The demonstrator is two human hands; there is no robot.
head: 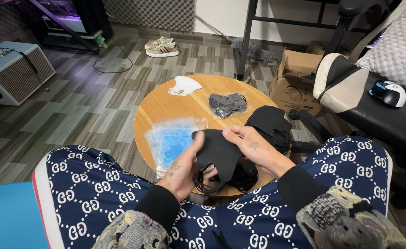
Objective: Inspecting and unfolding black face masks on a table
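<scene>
Both my hands hold one black face mask [219, 152] above the near edge of a small round wooden table [159, 103]. My left hand [183, 170] grips its left side, and my right hand [253, 147] pinches its upper right edge. Black ear loops hang below it over a pile of more black masks [240, 177]. Another heap of black masks [269, 122] lies just behind my right hand. Clear plastic sleeves with blue print [170, 138] lie left of my left hand. A bagged dark mask [227, 104] and a white mask [184, 85] rest farther back.
My knees in patterned dark blue trousers frame the table. An open cardboard box [297, 80] and a black-and-white chair [350, 87] with a computer mouse [388, 93] stand right. A white amplifier [11, 71] sits far left; a pair of sneakers [161, 47] lies on the wood floor behind.
</scene>
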